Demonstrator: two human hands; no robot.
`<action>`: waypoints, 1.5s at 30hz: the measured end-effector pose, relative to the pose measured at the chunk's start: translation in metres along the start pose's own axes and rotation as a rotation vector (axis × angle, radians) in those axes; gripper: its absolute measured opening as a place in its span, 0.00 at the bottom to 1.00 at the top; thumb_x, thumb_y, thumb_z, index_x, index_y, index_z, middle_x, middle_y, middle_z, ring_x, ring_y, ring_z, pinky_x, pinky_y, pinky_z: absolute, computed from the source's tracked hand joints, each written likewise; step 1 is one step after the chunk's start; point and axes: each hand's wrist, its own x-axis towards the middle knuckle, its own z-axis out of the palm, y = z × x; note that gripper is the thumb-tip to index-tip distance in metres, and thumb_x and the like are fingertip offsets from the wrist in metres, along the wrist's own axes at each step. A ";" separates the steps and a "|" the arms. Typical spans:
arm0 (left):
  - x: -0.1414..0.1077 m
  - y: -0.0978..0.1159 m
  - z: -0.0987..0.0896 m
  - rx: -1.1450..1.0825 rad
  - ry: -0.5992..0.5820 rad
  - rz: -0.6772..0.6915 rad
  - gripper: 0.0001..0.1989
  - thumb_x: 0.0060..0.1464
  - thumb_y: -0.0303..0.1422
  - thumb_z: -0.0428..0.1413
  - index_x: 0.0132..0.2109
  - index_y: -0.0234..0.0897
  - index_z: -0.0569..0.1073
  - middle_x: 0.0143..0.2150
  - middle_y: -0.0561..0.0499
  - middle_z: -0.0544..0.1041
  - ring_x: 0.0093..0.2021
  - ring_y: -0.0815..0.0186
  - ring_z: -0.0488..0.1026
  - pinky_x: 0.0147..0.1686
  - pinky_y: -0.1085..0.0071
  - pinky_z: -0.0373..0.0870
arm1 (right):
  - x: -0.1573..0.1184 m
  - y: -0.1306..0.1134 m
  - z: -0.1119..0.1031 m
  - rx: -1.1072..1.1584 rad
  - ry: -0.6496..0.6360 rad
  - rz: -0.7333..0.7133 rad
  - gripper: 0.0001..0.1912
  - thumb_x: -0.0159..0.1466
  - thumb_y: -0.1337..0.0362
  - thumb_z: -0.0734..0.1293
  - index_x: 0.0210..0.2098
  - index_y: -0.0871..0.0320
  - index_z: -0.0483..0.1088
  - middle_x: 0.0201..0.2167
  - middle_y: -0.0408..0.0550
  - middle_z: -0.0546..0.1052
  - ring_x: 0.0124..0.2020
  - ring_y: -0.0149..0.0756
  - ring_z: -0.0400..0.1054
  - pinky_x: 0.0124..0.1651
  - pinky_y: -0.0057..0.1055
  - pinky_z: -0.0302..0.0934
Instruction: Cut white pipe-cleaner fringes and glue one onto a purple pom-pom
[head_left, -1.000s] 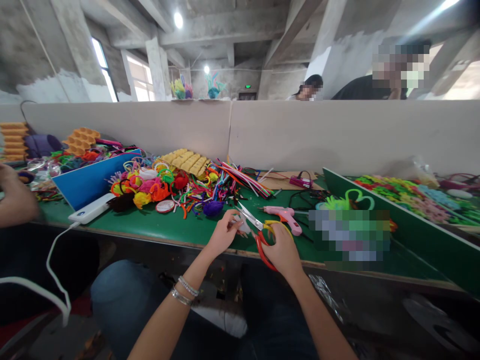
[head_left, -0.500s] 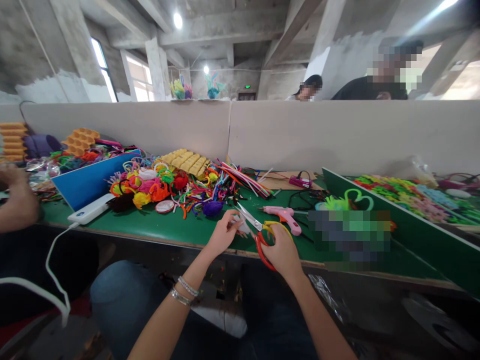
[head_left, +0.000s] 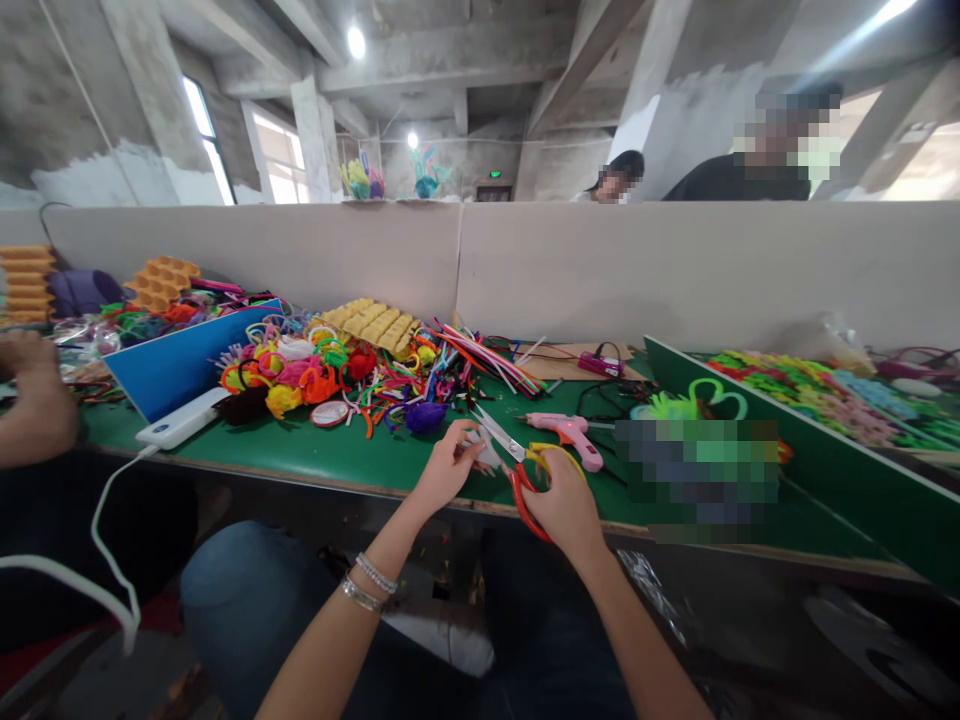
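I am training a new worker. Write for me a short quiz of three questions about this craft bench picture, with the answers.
1. True or false: the right hand holds scissors with red and yellow handles.
2. Which thing lies just behind the scissors: A) pink glue gun B) hammer C) cup?
3. Fill in: the left hand wears ___ on its wrist.

Key: 1 true; 2 A; 3 bracelets.

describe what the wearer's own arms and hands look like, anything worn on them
Both forearms are bare, with no sleeves and no gloves in view. The left hand has two thin silver-coloured bracelets at the wrist, one of them beaded-looking. The right hand and its wrist show nothing worn. Any rings or nail colour are too small to tell.
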 end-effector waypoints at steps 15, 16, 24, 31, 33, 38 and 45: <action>0.000 0.002 -0.001 -0.003 -0.008 -0.026 0.12 0.50 0.35 0.50 0.41 0.36 0.61 0.29 0.55 0.68 0.24 0.70 0.72 0.26 0.74 0.70 | -0.002 0.000 0.000 -0.061 0.009 0.007 0.16 0.52 0.53 0.62 0.34 0.58 0.63 0.34 0.50 0.71 0.38 0.41 0.65 0.38 0.34 0.60; 0.000 0.002 -0.001 -0.002 -0.008 -0.025 0.12 0.50 0.35 0.50 0.41 0.36 0.61 0.29 0.55 0.68 0.24 0.71 0.72 0.26 0.74 0.70 | -0.002 0.000 0.000 -0.059 0.009 0.006 0.16 0.52 0.53 0.62 0.34 0.58 0.63 0.34 0.50 0.71 0.38 0.41 0.65 0.38 0.34 0.60; 0.000 -0.002 0.000 0.006 -0.002 -0.011 0.11 0.50 0.35 0.50 0.40 0.35 0.62 0.30 0.54 0.69 0.24 0.71 0.72 0.26 0.74 0.70 | -0.001 -0.003 -0.001 -0.064 0.013 0.024 0.16 0.52 0.53 0.62 0.34 0.58 0.62 0.34 0.49 0.71 0.38 0.40 0.65 0.37 0.33 0.60; 0.000 -0.001 -0.001 0.011 -0.008 -0.012 0.11 0.50 0.35 0.50 0.40 0.36 0.61 0.30 0.54 0.69 0.24 0.71 0.72 0.26 0.74 0.70 | -0.002 -0.002 0.000 -0.077 0.019 0.014 0.15 0.52 0.53 0.62 0.34 0.58 0.62 0.34 0.49 0.71 0.38 0.40 0.65 0.38 0.33 0.60; 0.000 0.000 -0.001 0.007 -0.011 -0.015 0.11 0.50 0.34 0.50 0.41 0.36 0.61 0.30 0.54 0.69 0.24 0.71 0.72 0.26 0.74 0.70 | -0.002 -0.002 0.000 -0.082 0.017 0.015 0.16 0.52 0.52 0.62 0.34 0.57 0.62 0.34 0.49 0.71 0.38 0.40 0.65 0.38 0.33 0.60; 0.000 0.002 0.000 0.010 -0.009 -0.019 0.11 0.50 0.34 0.50 0.41 0.36 0.61 0.30 0.54 0.69 0.24 0.71 0.72 0.26 0.74 0.70 | -0.002 -0.003 -0.001 -0.105 0.009 0.019 0.16 0.53 0.52 0.61 0.34 0.57 0.63 0.34 0.49 0.71 0.38 0.40 0.65 0.37 0.33 0.60; 0.000 0.003 -0.001 0.013 -0.008 -0.020 0.11 0.50 0.35 0.50 0.40 0.36 0.61 0.30 0.54 0.69 0.25 0.71 0.72 0.26 0.74 0.70 | -0.003 -0.003 0.000 -0.121 0.018 0.021 0.16 0.52 0.53 0.61 0.35 0.57 0.63 0.35 0.48 0.72 0.39 0.40 0.65 0.37 0.33 0.60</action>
